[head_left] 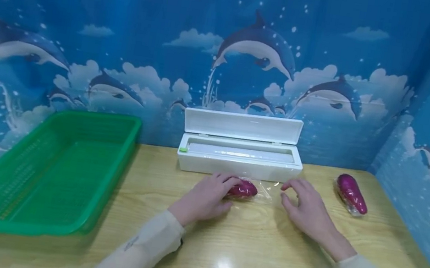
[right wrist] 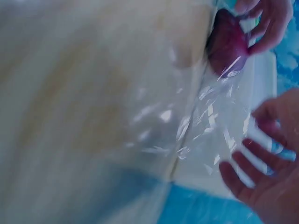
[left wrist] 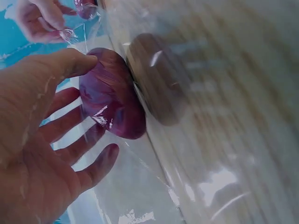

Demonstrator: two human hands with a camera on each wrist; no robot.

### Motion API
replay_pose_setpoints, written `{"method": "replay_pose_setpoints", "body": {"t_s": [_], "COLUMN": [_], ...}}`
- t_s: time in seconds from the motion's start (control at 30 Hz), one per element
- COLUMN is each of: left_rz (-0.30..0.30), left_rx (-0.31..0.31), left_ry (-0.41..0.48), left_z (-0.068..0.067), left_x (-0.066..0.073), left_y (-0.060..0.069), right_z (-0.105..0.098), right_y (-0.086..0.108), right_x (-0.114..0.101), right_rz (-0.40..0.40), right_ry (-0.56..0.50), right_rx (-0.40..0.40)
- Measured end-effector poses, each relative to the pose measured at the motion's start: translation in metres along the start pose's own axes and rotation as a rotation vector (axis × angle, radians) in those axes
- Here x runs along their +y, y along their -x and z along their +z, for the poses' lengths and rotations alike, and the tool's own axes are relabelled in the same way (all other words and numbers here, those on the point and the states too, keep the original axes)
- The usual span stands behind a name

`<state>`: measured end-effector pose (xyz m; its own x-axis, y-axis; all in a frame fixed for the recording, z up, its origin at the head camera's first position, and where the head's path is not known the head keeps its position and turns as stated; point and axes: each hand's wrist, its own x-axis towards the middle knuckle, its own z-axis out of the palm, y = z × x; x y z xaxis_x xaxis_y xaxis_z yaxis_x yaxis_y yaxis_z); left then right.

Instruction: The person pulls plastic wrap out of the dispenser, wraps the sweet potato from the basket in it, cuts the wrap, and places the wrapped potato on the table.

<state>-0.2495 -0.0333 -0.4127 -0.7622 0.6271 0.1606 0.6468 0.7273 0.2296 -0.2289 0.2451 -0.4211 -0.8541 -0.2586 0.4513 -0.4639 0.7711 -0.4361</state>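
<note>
My left hand (head_left: 207, 197) holds a glossy purple eggplant (head_left: 243, 189) on the table, just in front of a white cling film dispenser (head_left: 239, 167). In the left wrist view, the thumb lies against the top of the eggplant (left wrist: 112, 93) and the fingers are spread along its far side. Clear cling film (right wrist: 210, 121) stretches from the eggplant towards my right hand (head_left: 308, 210). The right hand's fingers are parted and bent, beside the film's crumpled end, with no firm grip showing. Whether a fingertip touches the film is unclear.
The dispenser's lid (head_left: 243, 126) stands up, with a roll inside and a green slider (head_left: 183, 149) at its left. A second eggplant (head_left: 351, 193), wrapped in film, lies at the right. A green plastic basket (head_left: 106, 192) stands at the left. A dolphin-print curtain (head_left: 173, 21) borders the table behind.
</note>
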Motion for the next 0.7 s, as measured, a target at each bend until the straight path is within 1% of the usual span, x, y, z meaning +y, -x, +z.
{"method": "replay_pose_setpoints", "body": {"t_s": [0.07, 0.1, 0.17, 0.23, 0.3, 0.43, 0.53, 0.63, 0.7], "left_rz": [-0.013, -0.014, -0.011, -0.001, -0.006, -0.048, -0.066, -0.066, -0.06], "left_rx": [-0.007, -0.005, -0.001, 0.005, 0.006, -0.01, 0.0, 0.032, 0.055], "left_ry": [0.018, 0.03, 0.047, 0.088, 0.156, 0.258, 0.297, 0.363, 0.386], "left_z": [0.001, 0.001, 0.003, 0.004, 0.004, 0.005, 0.006, 0.006, 0.007], "left_x": [-0.004, -0.006, -0.01, -0.013, -0.016, -0.021, -0.026, -0.03, -0.032], "left_y": [-0.003, -0.005, -0.009, -0.012, -0.014, -0.016, -0.015, -0.015, -0.015], "right_z": [0.006, 0.009, 0.015, 0.021, 0.027, 0.036, 0.042, 0.046, 0.048], "right_y": [-0.005, -0.008, -0.014, -0.02, -0.025, -0.035, -0.041, -0.047, -0.05], "right_x": [-0.008, -0.012, -0.018, -0.022, -0.025, -0.029, -0.03, -0.029, -0.029], "right_rz": [-0.128, -0.174, -0.225, -0.238, -0.235, -0.232, -0.231, -0.221, -0.206], "right_ry": [0.039, 0.056, 0.104, 0.162, 0.207, 0.257, 0.241, 0.195, 0.162], "right_rx": [-0.029, -0.049, -0.081, -0.108, -0.141, -0.217, -0.242, -0.248, -0.26]}}
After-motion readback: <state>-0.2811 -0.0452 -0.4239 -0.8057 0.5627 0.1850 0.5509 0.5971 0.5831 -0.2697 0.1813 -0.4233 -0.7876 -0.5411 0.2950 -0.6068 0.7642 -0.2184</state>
